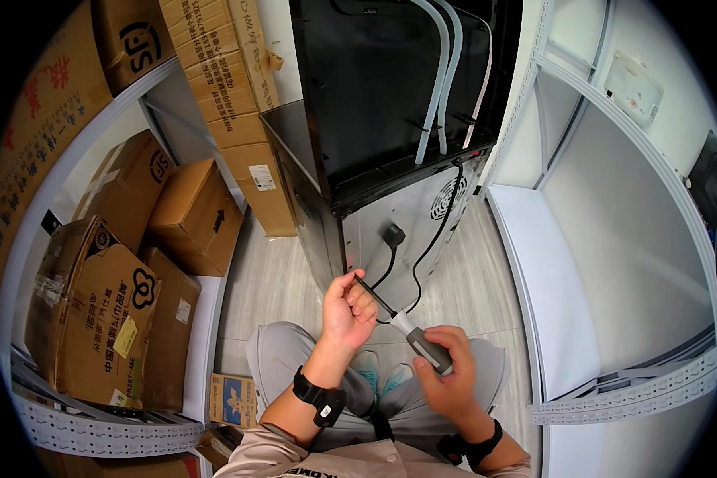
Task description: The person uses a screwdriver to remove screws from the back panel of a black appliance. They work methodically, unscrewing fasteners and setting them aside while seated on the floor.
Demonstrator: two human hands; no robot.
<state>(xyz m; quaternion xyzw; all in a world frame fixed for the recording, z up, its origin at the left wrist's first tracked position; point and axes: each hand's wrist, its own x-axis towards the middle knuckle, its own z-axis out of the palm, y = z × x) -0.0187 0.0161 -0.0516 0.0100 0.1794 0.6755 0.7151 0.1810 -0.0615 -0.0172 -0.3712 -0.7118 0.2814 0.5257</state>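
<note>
My right hand (452, 374) is wrapped round the grey handle of a screwdriver (427, 349). Its long dark shaft slants up and left to my left hand (347, 315), whose closed fingers pinch it near the tip. Just beyond stands a tall appliance (358, 103) with a black upper back and a metal lower panel (360, 231). Pale hoses (438, 88) run down its upper part. A black plug (393, 234) rests against the metal panel, and a black power cord (436, 239) hangs beside it, passing behind the screwdriver.
On my left, a metal shelf (111, 430) carries several cardboard boxes (195, 215). A tall carton (251, 167) stands beside the appliance. Another shelf (546, 279) is on my right. Below, a small box (231, 398) lies near my left knee on the wood-look floor (267, 263).
</note>
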